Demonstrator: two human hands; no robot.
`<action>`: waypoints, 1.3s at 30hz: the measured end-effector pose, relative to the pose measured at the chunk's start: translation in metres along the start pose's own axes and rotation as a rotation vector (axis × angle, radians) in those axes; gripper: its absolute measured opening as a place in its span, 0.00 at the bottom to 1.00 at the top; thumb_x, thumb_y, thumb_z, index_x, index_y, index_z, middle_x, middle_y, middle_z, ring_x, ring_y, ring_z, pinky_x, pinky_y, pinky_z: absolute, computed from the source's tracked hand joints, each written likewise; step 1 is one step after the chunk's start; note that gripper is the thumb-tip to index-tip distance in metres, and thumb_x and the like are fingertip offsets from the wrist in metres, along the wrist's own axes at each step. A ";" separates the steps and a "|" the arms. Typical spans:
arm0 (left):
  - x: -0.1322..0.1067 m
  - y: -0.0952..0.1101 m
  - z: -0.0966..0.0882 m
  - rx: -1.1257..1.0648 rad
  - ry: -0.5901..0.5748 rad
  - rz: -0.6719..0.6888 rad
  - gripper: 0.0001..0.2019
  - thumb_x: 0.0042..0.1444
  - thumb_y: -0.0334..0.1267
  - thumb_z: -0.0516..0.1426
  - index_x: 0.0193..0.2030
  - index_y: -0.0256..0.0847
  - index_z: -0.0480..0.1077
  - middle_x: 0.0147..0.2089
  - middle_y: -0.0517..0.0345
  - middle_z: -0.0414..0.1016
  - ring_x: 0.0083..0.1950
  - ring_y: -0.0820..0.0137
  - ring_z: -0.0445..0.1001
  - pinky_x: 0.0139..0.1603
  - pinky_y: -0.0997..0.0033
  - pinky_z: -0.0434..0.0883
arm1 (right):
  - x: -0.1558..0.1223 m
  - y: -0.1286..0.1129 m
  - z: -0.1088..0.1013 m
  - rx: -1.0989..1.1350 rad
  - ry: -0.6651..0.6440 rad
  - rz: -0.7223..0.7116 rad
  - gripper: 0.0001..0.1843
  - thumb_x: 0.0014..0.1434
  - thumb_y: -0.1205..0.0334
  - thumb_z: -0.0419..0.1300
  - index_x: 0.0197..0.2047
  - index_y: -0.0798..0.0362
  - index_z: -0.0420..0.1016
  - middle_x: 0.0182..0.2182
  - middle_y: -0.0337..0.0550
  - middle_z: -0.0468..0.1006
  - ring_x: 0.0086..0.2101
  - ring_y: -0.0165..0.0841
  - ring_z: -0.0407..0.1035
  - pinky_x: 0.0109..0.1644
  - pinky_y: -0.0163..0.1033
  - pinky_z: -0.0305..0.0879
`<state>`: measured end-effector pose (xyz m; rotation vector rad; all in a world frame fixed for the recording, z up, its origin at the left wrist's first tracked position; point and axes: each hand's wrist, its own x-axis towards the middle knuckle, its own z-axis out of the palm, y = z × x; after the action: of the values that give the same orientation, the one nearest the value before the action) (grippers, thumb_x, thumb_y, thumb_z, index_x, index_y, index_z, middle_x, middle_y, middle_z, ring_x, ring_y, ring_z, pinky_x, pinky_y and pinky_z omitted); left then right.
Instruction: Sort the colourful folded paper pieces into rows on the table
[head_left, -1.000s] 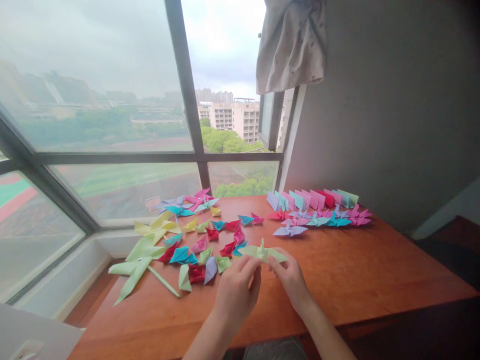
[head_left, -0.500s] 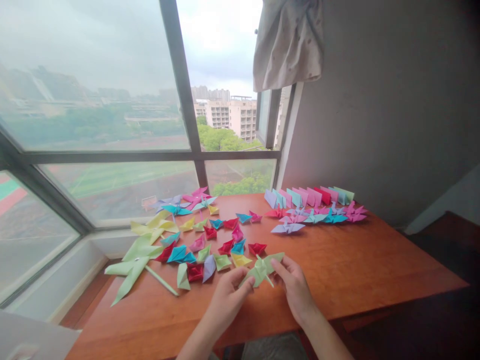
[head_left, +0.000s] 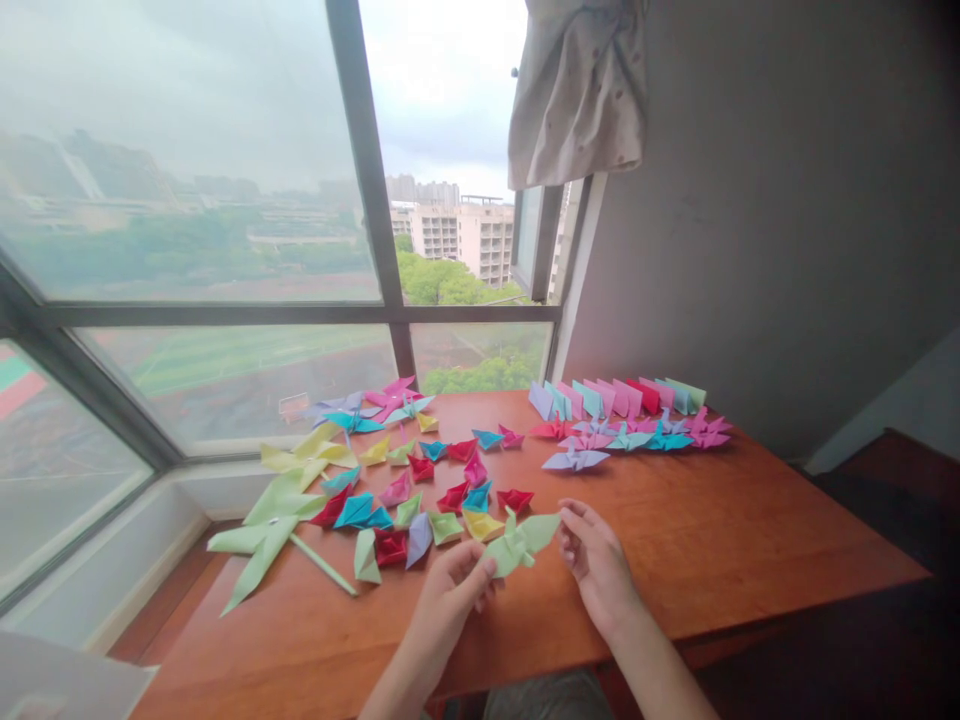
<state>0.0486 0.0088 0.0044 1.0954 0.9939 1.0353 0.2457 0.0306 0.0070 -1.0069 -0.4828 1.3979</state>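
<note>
A light green paper crane (head_left: pixel 516 545) is held above the near part of the wooden table, its wings spread. My left hand (head_left: pixel 454 590) pinches its left wing between thumb and fingers. Beside the tip of the other wing is my right hand (head_left: pixel 596 560), its fingers loosely curled and apart, with nothing visible in them. Just beyond the crane lie a red paper boat (head_left: pixel 515 500) and a yellow paper boat (head_left: pixel 482 525).
Several more paper boats cover the table's left half. Paper pinwheels, including a green pinwheel (head_left: pixel 274 525), lie along the left edge. At the back right, folded cranes (head_left: pixel 576 458) sit before a row of standing folded papers (head_left: pixel 615 398). A window frame (head_left: pixel 390 315) borders the far side.
My right hand has let go of the crane's right wing and drawn slightly to the right. The crane stays in my left hand, its wings turned a little more into view.
</note>
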 end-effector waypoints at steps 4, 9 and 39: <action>-0.001 -0.001 0.001 -0.055 0.098 0.026 0.19 0.53 0.52 0.63 0.28 0.36 0.70 0.25 0.60 0.71 0.25 0.76 0.63 0.25 0.79 0.59 | -0.006 0.003 0.002 -0.240 0.026 -0.185 0.18 0.50 0.52 0.68 0.40 0.52 0.73 0.29 0.36 0.73 0.24 0.24 0.63 0.25 0.28 0.59; -0.004 0.002 0.003 -0.070 0.129 0.048 0.18 0.54 0.51 0.63 0.29 0.36 0.71 0.26 0.60 0.71 0.26 0.76 0.63 0.26 0.79 0.60 | -0.022 0.012 0.004 -0.707 -0.203 -0.467 0.14 0.62 0.51 0.56 0.38 0.52 0.74 0.31 0.40 0.75 0.30 0.30 0.68 0.33 0.33 0.64; -0.006 0.001 0.004 0.144 -0.018 0.094 0.19 0.57 0.53 0.59 0.29 0.37 0.71 0.28 0.58 0.71 0.29 0.72 0.65 0.29 0.76 0.61 | 0.074 -0.078 -0.109 -1.837 0.465 -0.417 0.11 0.64 0.57 0.52 0.38 0.51 0.73 0.40 0.43 0.78 0.33 0.32 0.69 0.29 0.36 0.47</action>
<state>0.0508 0.0021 0.0063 1.2776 1.0227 1.0401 0.3903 0.0784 -0.0081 -2.3422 -1.5680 -0.0504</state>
